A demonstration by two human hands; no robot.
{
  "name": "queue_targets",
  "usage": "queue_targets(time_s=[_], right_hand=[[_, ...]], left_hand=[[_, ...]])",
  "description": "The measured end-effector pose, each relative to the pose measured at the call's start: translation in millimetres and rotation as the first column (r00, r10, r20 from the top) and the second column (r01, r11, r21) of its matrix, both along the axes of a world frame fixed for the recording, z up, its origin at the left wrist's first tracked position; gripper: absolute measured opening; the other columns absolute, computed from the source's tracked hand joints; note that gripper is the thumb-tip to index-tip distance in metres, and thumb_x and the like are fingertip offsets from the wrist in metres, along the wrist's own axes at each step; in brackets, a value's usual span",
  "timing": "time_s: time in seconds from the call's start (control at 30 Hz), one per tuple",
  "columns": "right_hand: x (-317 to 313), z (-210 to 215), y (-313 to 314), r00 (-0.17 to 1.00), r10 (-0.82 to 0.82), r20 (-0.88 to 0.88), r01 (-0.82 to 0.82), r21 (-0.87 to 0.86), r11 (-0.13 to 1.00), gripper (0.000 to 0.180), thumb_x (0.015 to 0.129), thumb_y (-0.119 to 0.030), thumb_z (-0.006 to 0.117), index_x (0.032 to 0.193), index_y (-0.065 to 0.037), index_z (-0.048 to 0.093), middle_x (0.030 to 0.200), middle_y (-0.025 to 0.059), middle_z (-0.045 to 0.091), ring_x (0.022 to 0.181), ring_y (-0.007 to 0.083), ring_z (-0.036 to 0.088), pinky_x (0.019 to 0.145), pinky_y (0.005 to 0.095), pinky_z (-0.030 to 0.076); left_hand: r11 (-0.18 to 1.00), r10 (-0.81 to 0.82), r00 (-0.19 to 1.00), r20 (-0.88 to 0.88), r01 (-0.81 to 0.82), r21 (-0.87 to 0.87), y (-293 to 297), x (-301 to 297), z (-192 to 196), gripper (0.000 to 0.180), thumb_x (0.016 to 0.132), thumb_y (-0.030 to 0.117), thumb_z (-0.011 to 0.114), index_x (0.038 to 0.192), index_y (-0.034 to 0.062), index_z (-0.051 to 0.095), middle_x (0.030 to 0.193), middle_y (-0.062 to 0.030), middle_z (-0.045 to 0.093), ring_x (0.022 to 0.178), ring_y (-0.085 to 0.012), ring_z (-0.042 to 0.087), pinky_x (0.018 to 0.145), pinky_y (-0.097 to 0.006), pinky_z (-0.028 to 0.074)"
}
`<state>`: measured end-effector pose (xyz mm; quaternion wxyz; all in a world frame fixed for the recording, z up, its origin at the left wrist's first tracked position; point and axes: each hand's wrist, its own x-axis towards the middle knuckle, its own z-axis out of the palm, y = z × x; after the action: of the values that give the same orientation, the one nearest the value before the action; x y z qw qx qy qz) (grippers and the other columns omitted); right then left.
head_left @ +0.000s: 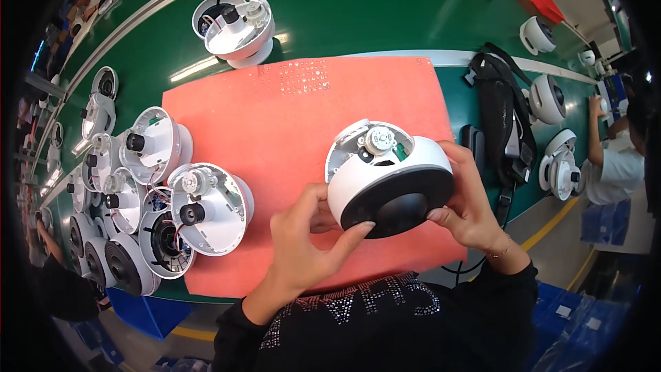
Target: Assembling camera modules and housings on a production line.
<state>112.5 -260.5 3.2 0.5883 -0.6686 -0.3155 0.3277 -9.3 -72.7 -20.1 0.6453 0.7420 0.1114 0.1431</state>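
Note:
Above the salmon-coloured mat (289, 138) I hold a white rounded camera housing (430, 155) with both hands, its black front tilted toward me. Its far side is uncovered and shows a round white motor and a bit of green circuit board. My left hand (306, 234) grips the left side, thumb on the black front's lower rim. Round the right side wraps my right hand (471, 200), its thumb on the black rim and its other fingers partly hidden. Small screws (303, 76) stand in rows on the mat's far part.
Several opened white housings (213, 224) with motors and lenses crowd the left. Another opened housing (241, 31) sits beyond the mat on the green table (372, 7). On the right lie a black bag (497, 96) and more housings (549, 98); a co-worker (613, 172) is beyond.

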Motion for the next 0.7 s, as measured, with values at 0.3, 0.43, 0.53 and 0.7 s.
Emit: queue_targets(time_s=[0.3, 0.43, 0.53, 0.7], right_hand=[[-1, 3, 3, 0.993, -0.042, -0.111, 0.043, 0.012, 0.999, 0.076, 0.075, 0.005, 0.060, 0.135, -0.007, 0.014, 0.123, 0.0123, 0.040, 0.109, 0.0178, 0.045, 0.082, 0.0282, 0.045], [-5, -7, 2, 0.996, 0.061, -0.071, -0.052, 0.123, 0.991, 0.088, 0.073, 0.000, 0.066, 0.137, -0.006, 0.006, 0.134, 0.0136, 0.024, 0.119, 0.0229, 0.038, 0.091, 0.0344, 0.043], [-8, -12, 3, 1.000, 0.024, 0.009, -0.025, 0.095, 0.995, 0.090, 0.071, 0.000, 0.068, 0.136, -0.005, 0.006, 0.133, 0.0136, 0.023, 0.121, 0.0242, 0.035, 0.093, 0.0368, 0.042], [-15, -12, 8, 0.982, -0.068, 0.176, 0.047, 0.123, 0.991, 0.088, 0.070, 0.002, 0.067, 0.135, -0.004, 0.008, 0.130, 0.0134, 0.026, 0.119, 0.0241, 0.037, 0.093, 0.0358, 0.043]], left_hand=[[0.991, 0.034, 0.999, -0.007, -0.035, -0.133, -4, 3, 3, 0.063, 0.066, 0.006, 0.074, 0.118, -0.0072, 0.041, 0.089, -0.0155, 0.062, 0.079, -0.0195, 0.064, 0.065, -0.027, 0.055], [0.985, 0.000, 1.000, 0.027, 0.005, -0.175, 1, 3, 6, 0.065, 0.067, 0.003, 0.072, 0.122, -0.0062, 0.040, 0.089, -0.0137, 0.062, 0.079, -0.0163, 0.063, 0.065, -0.026, 0.055], [0.996, 0.015, 0.999, 0.031, -0.013, -0.085, -1, 0, 4, 0.064, 0.066, 0.003, 0.072, 0.122, -0.0062, 0.040, 0.087, -0.0127, 0.062, 0.077, -0.0150, 0.063, 0.063, -0.025, 0.054], [1.000, 0.024, 0.997, 0.077, -0.024, 0.002, -2, 0, 4, 0.064, 0.067, 0.002, 0.072, 0.121, -0.0064, 0.040, 0.085, -0.0119, 0.062, 0.076, -0.0131, 0.062, 0.062, -0.024, 0.053]])
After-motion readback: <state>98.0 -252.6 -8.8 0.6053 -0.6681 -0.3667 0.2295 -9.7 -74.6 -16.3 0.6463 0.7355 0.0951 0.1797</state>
